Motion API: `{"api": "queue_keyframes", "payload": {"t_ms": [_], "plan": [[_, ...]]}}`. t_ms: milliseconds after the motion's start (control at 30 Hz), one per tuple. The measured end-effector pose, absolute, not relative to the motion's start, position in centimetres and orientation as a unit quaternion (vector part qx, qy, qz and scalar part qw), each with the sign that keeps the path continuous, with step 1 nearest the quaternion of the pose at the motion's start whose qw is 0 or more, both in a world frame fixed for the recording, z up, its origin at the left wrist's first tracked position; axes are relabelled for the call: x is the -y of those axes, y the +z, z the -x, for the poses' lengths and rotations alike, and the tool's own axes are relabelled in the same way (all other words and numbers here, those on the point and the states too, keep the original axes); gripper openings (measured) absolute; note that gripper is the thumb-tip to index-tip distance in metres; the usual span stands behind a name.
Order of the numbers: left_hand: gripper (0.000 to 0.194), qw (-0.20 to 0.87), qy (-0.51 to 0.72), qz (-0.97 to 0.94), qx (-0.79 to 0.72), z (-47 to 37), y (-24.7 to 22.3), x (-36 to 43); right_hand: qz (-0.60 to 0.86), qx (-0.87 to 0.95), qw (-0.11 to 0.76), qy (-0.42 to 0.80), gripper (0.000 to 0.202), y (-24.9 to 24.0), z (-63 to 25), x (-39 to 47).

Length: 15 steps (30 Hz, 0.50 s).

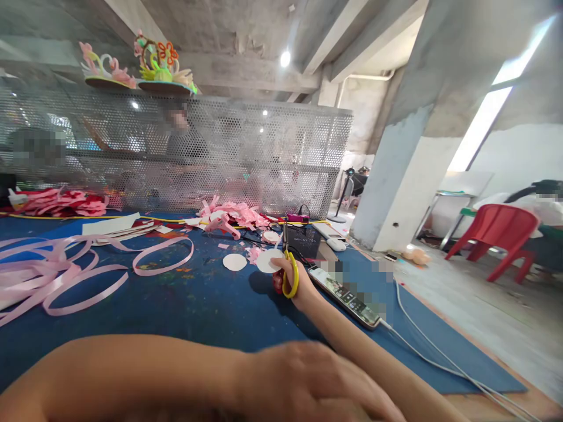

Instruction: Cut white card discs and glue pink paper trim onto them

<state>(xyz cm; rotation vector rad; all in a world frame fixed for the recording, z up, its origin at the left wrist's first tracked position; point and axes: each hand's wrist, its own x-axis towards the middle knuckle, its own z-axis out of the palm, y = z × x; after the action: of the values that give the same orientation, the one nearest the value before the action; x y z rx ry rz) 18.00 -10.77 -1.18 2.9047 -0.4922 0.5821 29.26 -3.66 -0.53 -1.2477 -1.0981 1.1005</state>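
My right hand is closed around a pair of scissors with yellow handles, the blades pointing up and away from me. Its fingertips also pinch a white paper disc above the blue table mat. In the foreground my left hand lies across my right forearm, blurred, so its fingers cannot be made out. A second white disc is flat on the mat to the left. Behind the held disc are a pink paper piece and a smaller pale disc.
Pink ribbon lies in loops at left. Pink paper pieces are heaped before a perforated metal screen. A phone with a white cable lies right of my arm. A red chair stands on the floor.
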Motion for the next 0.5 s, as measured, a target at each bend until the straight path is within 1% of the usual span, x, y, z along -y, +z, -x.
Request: {"api": "queue_keyframes", "payload": {"t_ms": [67, 100, 167, 233, 333, 433, 500], "plan": [[0.034, 0.059, 0.353, -0.933, 0.043, -15.5, -0.8, 8.4, 0.523, 0.482, 0.535, 0.457, 0.022, -0.4, -29.2, 3.8], [0.033, 0.053, 0.416, -0.907, -0.032, -14.2, -0.7, 6.9, 0.521, 0.493, 0.531, 0.451, 0.023, -0.3, -29.2, 3.8], [0.039, 0.063, 0.485, -0.851, -0.19, -11.8, -0.9, 3.7, 0.52, 0.516, 0.524, 0.435, 0.022, -0.2, -29.2, 3.9], [0.046, 0.14, 0.483, -0.817, -0.282, -10.0, -1.4, 0.8, 0.522, 0.538, 0.519, 0.41, 0.021, -0.2, -29.1, 4.0], [0.049, 0.333, 0.471, -0.734, -0.358, -8.7, -2.1, -1.7, 0.529, 0.572, 0.514, 0.358, 0.021, -0.2, -28.9, 4.1], [0.06, 0.461, 0.456, -0.686, -0.331, -8.9, -2.1, -1.9, 0.531, 0.611, 0.493, 0.318, 0.023, -0.3, -28.6, 4.2], [0.062, 0.523, 0.432, -0.671, -0.299, -9.5, -1.9, -1.2, 0.53, 0.64, 0.468, 0.3, 0.024, -0.2, -28.4, 4.2]]}}
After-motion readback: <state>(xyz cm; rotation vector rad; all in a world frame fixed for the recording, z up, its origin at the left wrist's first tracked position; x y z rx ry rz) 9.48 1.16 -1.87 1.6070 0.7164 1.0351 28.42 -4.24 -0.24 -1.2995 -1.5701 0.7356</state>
